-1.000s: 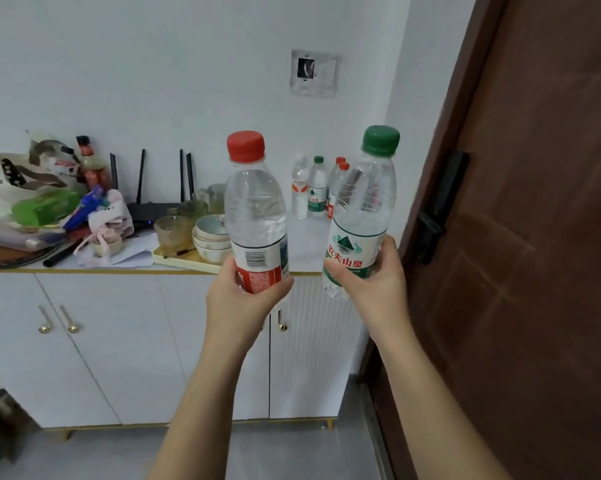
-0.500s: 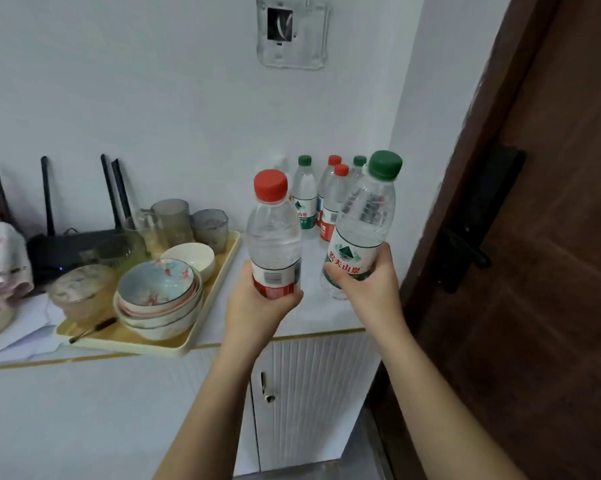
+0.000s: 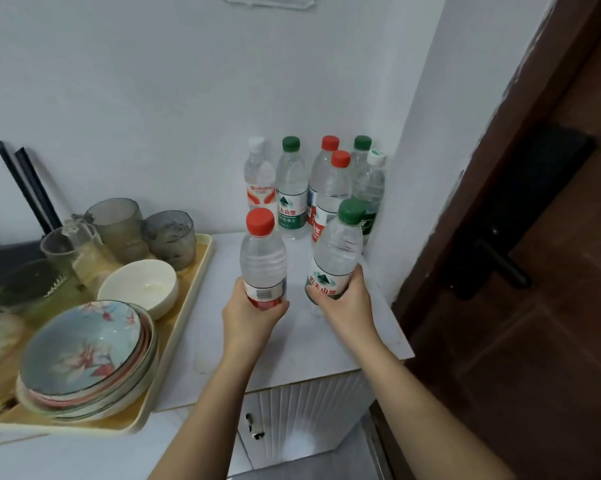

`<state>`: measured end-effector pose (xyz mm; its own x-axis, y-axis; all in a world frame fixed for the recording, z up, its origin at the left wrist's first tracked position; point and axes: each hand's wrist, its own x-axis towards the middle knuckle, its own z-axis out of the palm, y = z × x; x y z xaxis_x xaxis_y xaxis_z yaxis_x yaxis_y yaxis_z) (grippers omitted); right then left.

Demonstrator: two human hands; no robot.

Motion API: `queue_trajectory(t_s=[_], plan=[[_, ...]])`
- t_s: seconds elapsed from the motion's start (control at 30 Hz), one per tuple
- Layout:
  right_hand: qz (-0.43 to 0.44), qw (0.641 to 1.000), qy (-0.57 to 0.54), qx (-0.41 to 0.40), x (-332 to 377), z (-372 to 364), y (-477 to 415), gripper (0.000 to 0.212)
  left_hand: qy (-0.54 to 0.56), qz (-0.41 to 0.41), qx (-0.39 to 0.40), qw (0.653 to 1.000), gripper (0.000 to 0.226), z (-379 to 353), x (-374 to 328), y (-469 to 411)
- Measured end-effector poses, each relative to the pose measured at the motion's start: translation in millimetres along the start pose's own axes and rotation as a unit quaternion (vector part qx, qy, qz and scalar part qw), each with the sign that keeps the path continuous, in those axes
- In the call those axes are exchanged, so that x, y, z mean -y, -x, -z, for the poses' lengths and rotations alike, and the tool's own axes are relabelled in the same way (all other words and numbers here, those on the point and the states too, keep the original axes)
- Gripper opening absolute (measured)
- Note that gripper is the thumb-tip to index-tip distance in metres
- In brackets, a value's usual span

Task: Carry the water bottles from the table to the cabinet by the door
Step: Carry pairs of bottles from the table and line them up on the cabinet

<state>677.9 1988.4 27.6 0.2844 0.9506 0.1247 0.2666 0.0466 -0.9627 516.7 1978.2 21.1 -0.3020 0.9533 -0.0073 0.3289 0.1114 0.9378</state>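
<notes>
Two clear plastic water bottles are being held upright over the white cabinet top point(image 3: 302, 344) by the brown door point(image 3: 534, 306). The red-capped bottle point(image 3: 263, 259) is wrapped in the left hand point(image 3: 250, 315); the green-capped bottle point(image 3: 337, 254) is gripped low by the right hand point(image 3: 347, 303), tilted slightly. Whether they're touching down yet can't be told. Six more capped bottles point(image 3: 292, 188) are clustered in the corner. A cream tray point(image 3: 188, 306) holds a stack of floral plates point(image 3: 84, 355), a white bowl point(image 3: 138, 289) and smoky glass cups point(image 3: 169, 237).
</notes>
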Motion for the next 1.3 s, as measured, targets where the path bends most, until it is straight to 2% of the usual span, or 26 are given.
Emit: queue_trajectory(t_s=[0.33,0.5,0.6,0.73,0.97,1.3], plan=[[0.006,0.999,0.021,0.045,-15,-7,-21,0.062,-0.002,0.007,0.013,1.000,0.048,-7,2,-16],[0.026,0.996,0.048,0.073,-29,-5,-26,0.071,-0.029,-0.027,0.040,0.998,0.063,-4,7,-17],[0.030,0.995,0.068,0.064,-38,-2,-23,0.075,-0.058,-0.061,0.008,0.996,0.068,-2,15,-20],[0.017,0.997,0.060,0.038,-37,-6,-29,0.065,-0.070,-0.083,-0.014,0.994,0.066,-8,16,-34],[0.052,0.991,0.127,-0.003,-34,-35,-63,0.059,-0.033,-0.082,-0.044,0.995,0.068,-25,8,-67],[0.005,0.987,0.159,-0.034,-23,-55,-102,0.036,-0.086,-0.094,-0.038,0.991,0.053,-34,9,-128]])
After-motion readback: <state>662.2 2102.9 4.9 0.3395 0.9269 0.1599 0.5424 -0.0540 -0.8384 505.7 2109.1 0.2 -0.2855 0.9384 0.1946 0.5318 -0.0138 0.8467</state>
